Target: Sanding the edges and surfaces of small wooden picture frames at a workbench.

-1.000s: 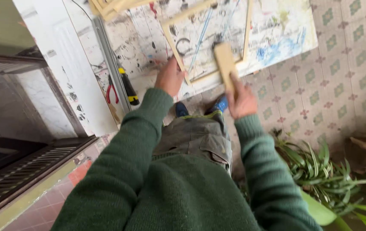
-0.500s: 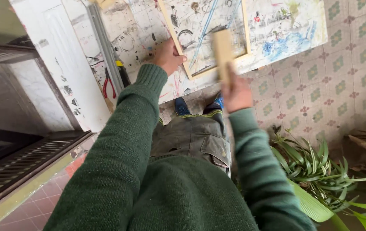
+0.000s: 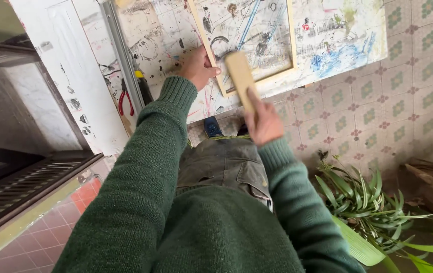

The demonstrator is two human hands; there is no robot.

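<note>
A paint-marked board (image 3: 338, 35) lies flat in front of me with a light wooden frame (image 3: 277, 76) on it. My left hand (image 3: 198, 65) grips the frame's near left corner. My right hand (image 3: 263, 121) holds a flat wooden block (image 3: 240, 76) by its lower end, and the block's upper end rests over the frame's near edge. Both arms wear green knitted sleeves.
Red-handled pliers (image 3: 124, 98) and a dark yellow-capped tool (image 3: 143, 87) lie left of the board beside a metal rail (image 3: 120, 50). A leafy green plant (image 3: 373, 212) stands at right on the patterned tile floor (image 3: 378, 116). A dark metal grille (image 3: 29, 187) runs at left.
The view has shifted a little. My right hand with the wooden block has stayed at the frame's near edge, and my left hand has slid closer to the frame's corner.
</note>
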